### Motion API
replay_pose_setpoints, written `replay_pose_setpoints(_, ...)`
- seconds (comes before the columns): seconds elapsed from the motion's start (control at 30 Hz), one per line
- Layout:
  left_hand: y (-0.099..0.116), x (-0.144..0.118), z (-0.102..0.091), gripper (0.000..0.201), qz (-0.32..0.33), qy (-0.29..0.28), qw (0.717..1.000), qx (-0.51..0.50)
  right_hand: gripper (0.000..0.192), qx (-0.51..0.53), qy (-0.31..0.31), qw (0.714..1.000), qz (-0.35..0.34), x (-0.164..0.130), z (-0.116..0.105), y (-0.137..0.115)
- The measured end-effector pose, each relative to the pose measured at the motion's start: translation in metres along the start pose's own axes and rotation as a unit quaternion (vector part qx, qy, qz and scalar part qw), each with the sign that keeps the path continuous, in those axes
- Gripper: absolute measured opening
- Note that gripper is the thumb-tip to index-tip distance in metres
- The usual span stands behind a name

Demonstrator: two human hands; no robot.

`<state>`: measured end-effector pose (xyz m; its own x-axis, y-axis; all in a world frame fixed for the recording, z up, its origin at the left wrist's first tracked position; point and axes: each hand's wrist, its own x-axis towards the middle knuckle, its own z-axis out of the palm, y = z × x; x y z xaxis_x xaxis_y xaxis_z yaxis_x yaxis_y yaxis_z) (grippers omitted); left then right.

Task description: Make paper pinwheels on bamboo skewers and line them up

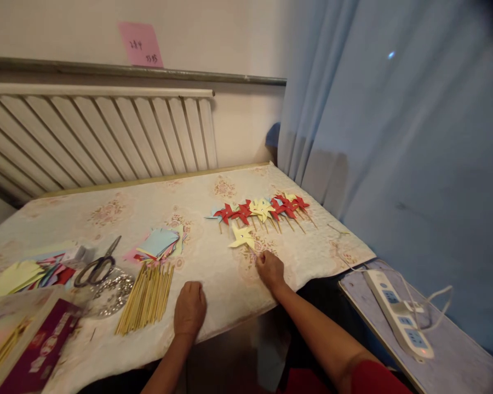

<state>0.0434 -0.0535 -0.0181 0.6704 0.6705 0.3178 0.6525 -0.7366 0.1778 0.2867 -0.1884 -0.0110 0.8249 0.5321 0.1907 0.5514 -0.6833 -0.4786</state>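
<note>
My right hand [270,269] is closed at the lower end of a yellow paper pinwheel [242,236], whose stick runs in between the fingers. Over the front part of the table, my left hand [190,307] is curled into a loose fist with nothing showing in it. Beyond the right hand lies a row of finished pinwheels in red [243,212], yellow [261,209] and light blue, their sticks pointing toward me. Left of my left hand is a bundle of thin wooden sticks [147,295]. Behind the bundle sits a stack of coloured paper pieces [159,243].
Scissors [101,268] lie by a clear container of small metal pins [113,293]. More coloured paper [16,278] and a purple box [41,350] are at left. A power strip [399,314] with cables rests on a lower surface at right, beside a blue curtain [394,164].
</note>
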Motion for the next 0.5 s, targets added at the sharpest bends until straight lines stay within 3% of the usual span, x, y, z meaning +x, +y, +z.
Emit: replay_pose_setpoints(0.5,0.002,-0.001,-0.003,0.017,-0.001,-0.002,1.000,-0.006,0.018,0.005,0.028,0.997,0.077,0.041,0.041,-0.053)
